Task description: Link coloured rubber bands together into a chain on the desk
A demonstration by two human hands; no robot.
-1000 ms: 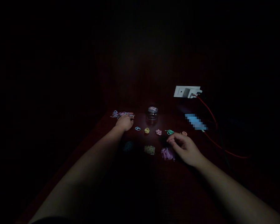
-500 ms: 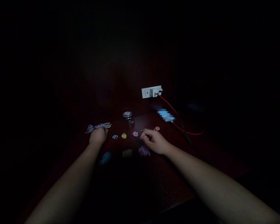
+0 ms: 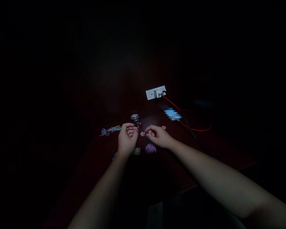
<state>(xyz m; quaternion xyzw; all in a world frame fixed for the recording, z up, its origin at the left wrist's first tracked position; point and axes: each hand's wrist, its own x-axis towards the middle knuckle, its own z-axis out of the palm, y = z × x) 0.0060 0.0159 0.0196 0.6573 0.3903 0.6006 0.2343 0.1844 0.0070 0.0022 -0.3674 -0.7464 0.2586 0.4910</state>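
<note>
Pale shape (image 3: 155, 214): low at the bottom, on our side of all the fingers, too dark for us to name.
Blue pile (image 3: 114, 156): a sliver showing left of our left forearm, nearer to us than the left fingers.
Olive pile (image 3: 137, 151): small bands, nearer to us than the left fingertips, partly hidden by the left wrist.
Purple pile (image 3: 150, 148): small bands heaped on our side of the right fingertips, apart from them.
Left hand (image 3: 128, 138): fingers curled inward, thumb near the index finger; we cannot tell whether they grasp anything.
Right hand (image 3: 159, 136): fingers bent, thumb and index tips close together and pointing left; whether something thin sits between them, we cannot tell.
Pink bands (image 3: 142, 134): a small cluster on the dark red table (image 3: 219, 156), between our two sets of fingertips, just beside the right ones.
Mixed heap (image 3: 109, 130): multicoloured bands, left of the left fingers.
Orange band (image 3: 163, 127): just beyond the right hand's knuckles.
Jar (image 3: 134, 117): clear, lidded, just beyond the left fingertips.
Blue patch (image 3: 173, 114): pixelated, beyond and right of the right fingers.
Wall socket (image 3: 151, 94): farthest, past the right fingertips, with a white plug (image 3: 158, 93) and a red cable (image 3: 172, 103).
</note>
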